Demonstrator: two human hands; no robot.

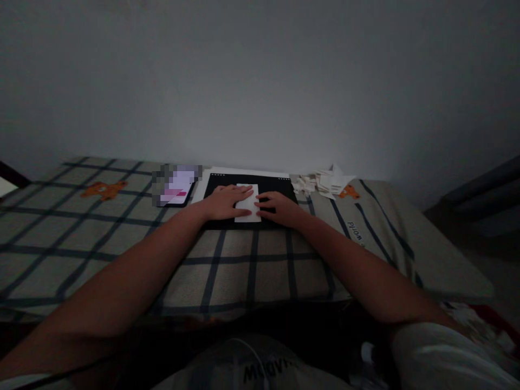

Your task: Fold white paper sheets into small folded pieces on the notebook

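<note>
A small white piece of paper (247,203), upright in its long direction, lies on a black board or folder (219,224) in front of me. My left hand (229,202) rests on the paper from the left, palm down with its fingers stretched across it. From the other side, my right hand (280,209) touches the paper's right edge with its fingertips, the fingers apart. Part of the paper is hidden under the left fingers.
A phone (177,187) with a lit screen lies left of the board. White sheets (244,171) show beneath the board's far edge. Folded white paper pieces (325,181) are piled on the right. A checked cloth (239,265) covers the table, which meets a grey wall (260,81).
</note>
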